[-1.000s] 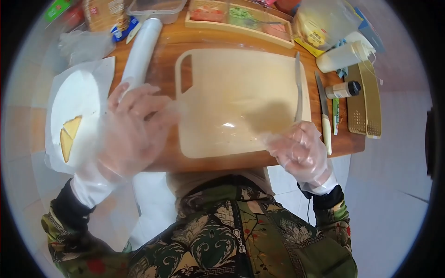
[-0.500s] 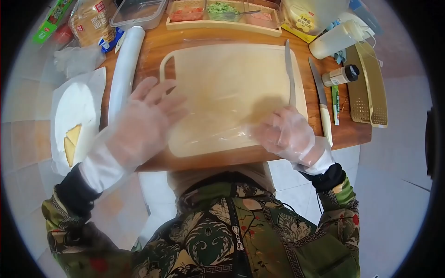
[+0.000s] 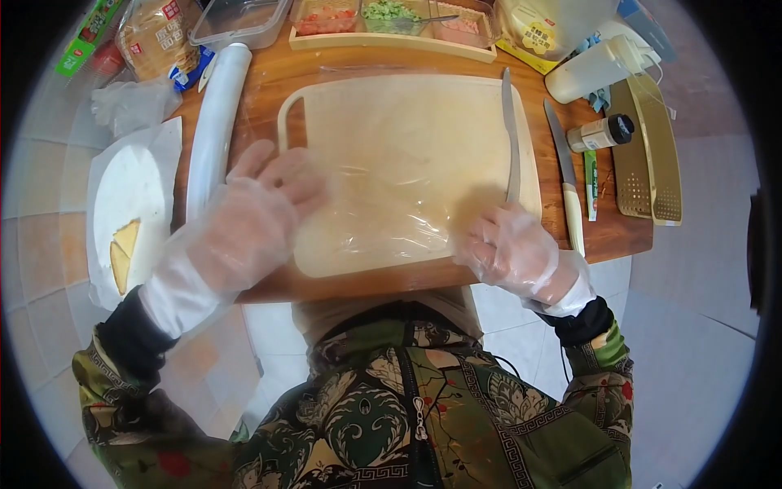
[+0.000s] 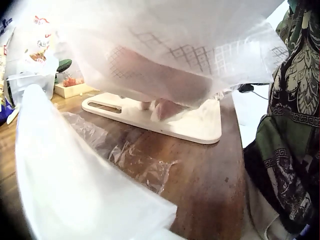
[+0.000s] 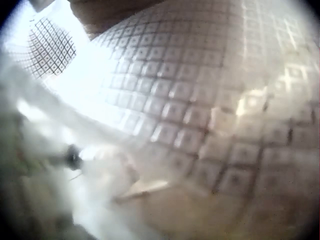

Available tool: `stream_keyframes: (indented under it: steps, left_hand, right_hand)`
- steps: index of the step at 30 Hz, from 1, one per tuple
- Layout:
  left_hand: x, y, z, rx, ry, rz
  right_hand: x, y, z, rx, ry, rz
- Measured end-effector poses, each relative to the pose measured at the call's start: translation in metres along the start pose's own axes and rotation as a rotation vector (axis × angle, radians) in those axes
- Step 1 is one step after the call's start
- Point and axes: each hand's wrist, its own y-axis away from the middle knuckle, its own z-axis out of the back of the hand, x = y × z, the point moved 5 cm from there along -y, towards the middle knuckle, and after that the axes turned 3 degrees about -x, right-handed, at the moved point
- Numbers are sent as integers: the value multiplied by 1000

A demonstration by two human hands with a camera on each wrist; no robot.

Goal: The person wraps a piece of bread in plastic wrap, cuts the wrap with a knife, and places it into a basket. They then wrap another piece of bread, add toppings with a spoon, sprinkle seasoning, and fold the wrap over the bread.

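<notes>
Clear cling film [image 3: 407, 216] lies wrinkled across a cream cutting board [image 3: 391, 122], glinting near its front edge. At the board's front right corner my gloved right hand [image 3: 513, 248] has curled fingers and pinches the film's edge. My gloved left hand [image 3: 244, 216] hovers by the board's handle end, its fingers spread and a little blurred. A long white roll [image 3: 218, 122] stands left of the board, close to that hand. In the left wrist view, more film [image 4: 142, 162] lies between roll and board. A metal spreading knife [image 3: 511, 130] lies along the board's right side.
Bread triangles [image 3: 122, 257] lie on a white sheet at left. Behind the board is a wooden tray [image 3: 391, 45] of chopped food. A knife [image 3: 562, 155], a seasoning jar [image 3: 599, 133], a squeeze bottle [image 3: 590, 69] and a gold basket [image 3: 652, 163] stand at right.
My left hand's fingers have spread apart. The right hand has shifted slightly, first leftward over the board, then back toward its front right corner. The head view has tilted a little.
</notes>
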Motion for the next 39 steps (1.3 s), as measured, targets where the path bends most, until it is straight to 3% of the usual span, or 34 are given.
stream_keyframes:
  steps: [3, 7, 10, 18, 22, 24, 25, 26, 28, 29, 31, 32, 34, 35, 36, 38, 39]
  left_hand:
    - [-2, -2, 6, -3, 35, 14]
    - [-1, -2, 5, -8, 56, 10]
    - [-1, -1, 4, -39, 62, 4]
    - [0, -1, 4, -57, 32, -7]
    - [-2, -3, 8, -64, 69, 26]
    - [-3, -7, 13, -39, 71, 31]
    - [-2, -9, 14, -6, 75, 39]
    - [-3, -9, 16, -10, 68, 34]
    - [-3, -9, 16, 7, 66, 40]
    - [-3, -10, 17, 3, 60, 38]
    - [-3, -10, 18, -13, 91, 51]
    - [-3, -11, 21, -16, 91, 51]
    - [-6, -16, 31, -75, 136, 93]
    - [-9, -16, 34, -75, 140, 90]
    - [-12, -16, 40, -140, 156, 89]
    - [-22, -19, 43, -203, 175, 82]
    - [-31, -23, 42, -180, 154, 13]
  right_hand:
    - [-2, 4, 5, 25, -134, -32]
    - [1, -5, 17, -19, -72, -86]
    - [0, -9, 13, -87, -66, -13]
    - [-7, 0, -11, 193, -91, 33]
    - [-6, -4, 13, 205, -230, 66]
    - [-31, -12, 34, -27, -265, -183]
    - [-36, -20, 36, -152, 17, -173]
    - [-43, -32, 37, -159, 24, -176]
    - [-71, -58, 41, -108, 60, -418]
    - [-77, -74, 41, -114, 65, -419]
    - [-108, -88, 28, 111, -31, -837]
    - [-118, -90, 26, 110, -27, -836]
    - [-119, -100, 18, -130, 10, -316]
    - [-141, -95, -4, -176, 60, -378]
    - [-137, -105, 5, -172, 59, -383]
    - [-144, -114, 9, 176, -293, -986]
    - [-146, -114, 5, 177, -294, -991]
